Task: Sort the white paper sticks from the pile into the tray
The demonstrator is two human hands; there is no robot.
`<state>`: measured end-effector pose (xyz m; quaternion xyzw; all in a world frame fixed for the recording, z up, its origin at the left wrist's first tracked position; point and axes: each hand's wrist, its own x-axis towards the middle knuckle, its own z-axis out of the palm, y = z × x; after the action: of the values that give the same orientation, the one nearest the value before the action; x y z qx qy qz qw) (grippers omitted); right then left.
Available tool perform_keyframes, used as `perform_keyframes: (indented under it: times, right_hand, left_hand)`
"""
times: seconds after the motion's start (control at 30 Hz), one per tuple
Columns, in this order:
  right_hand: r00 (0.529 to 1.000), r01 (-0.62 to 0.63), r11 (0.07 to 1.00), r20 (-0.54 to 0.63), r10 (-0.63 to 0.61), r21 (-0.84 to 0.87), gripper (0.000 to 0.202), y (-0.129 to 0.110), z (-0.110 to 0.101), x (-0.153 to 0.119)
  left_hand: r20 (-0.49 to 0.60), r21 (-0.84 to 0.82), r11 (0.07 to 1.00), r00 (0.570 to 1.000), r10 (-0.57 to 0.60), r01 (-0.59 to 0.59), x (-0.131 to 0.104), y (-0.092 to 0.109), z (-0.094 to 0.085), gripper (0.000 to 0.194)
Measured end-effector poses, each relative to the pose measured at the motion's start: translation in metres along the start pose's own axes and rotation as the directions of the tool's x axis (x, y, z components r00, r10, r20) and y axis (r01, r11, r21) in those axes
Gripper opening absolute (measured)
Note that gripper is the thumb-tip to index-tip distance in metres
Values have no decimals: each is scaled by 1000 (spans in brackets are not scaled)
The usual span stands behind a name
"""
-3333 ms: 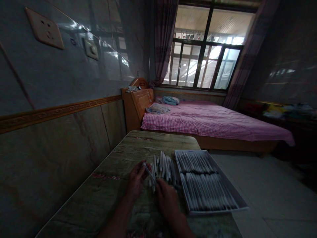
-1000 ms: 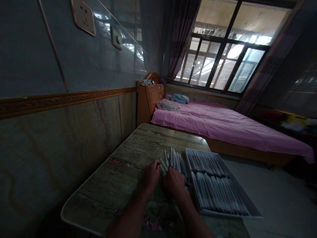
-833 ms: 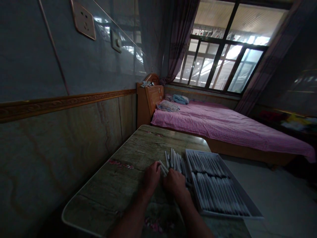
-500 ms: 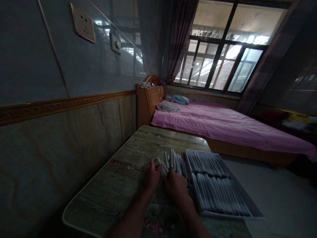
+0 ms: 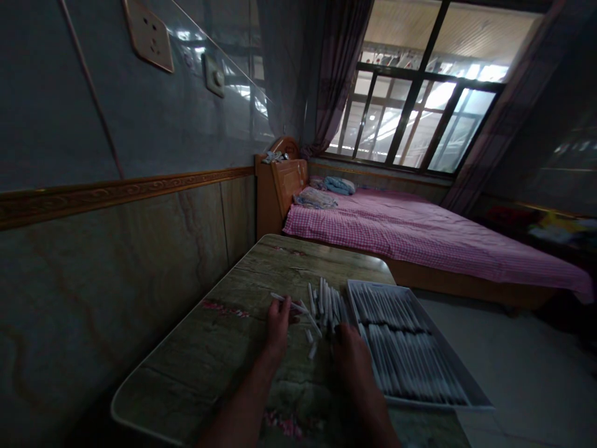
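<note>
My left hand (image 5: 278, 320) pinches a slim white pen (image 5: 290, 303) that lies nearly level across the fingers. Another white pen (image 5: 311, 318) slants on the table between my hands, with small white pieces like pen caps (image 5: 310, 336) just below it. My right hand (image 5: 352, 348) is closed at the near end of a loose row of white pens (image 5: 329, 298). Its fingertips are dark and blurred, so what they grip is unclear. Right of that hand lies a shallow white tray (image 5: 466, 407) with two rows of many thin pens.
The table (image 5: 196, 367) has a wood-like top with pink flower patterns and a pale rim. A tiled wall (image 5: 177, 242) runs along its left side. Beyond stands a bed (image 5: 396, 230) with a pink checked cover and a wooden headboard (image 5: 289, 180).
My left hand has moved a little left and now holds a pen out sideways. My right hand has shifted right, away from the left, uncovering the slanted pen and the small white pieces.
</note>
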<state>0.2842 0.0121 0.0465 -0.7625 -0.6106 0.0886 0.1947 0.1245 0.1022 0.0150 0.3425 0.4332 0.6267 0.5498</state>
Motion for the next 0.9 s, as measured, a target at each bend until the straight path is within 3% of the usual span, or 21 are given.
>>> perform_keyframes:
  times: [0.23,0.4,0.63,0.9]
  right_hand:
    - [996,9,982,85,7,-188,16,-8,-9,5]
    - [983,48,954,181,7,-296,20,-15,-10,8]
    - [974,87,935,227,-7,-345,26,-22,-10,18]
    - [967,59,948,253,23,-314,24,-11,-21,20]
  left_hand:
    - [18,-109,989,995,-100,101,3,-9,2,29]
    - [29,-178,979,995,-100,104,8,-14,0,36]
    - [69,-164,979,991,-110,120,6,-16,1,41]
    - [91,-125,986,991,-103,114,2,-16,2,47]
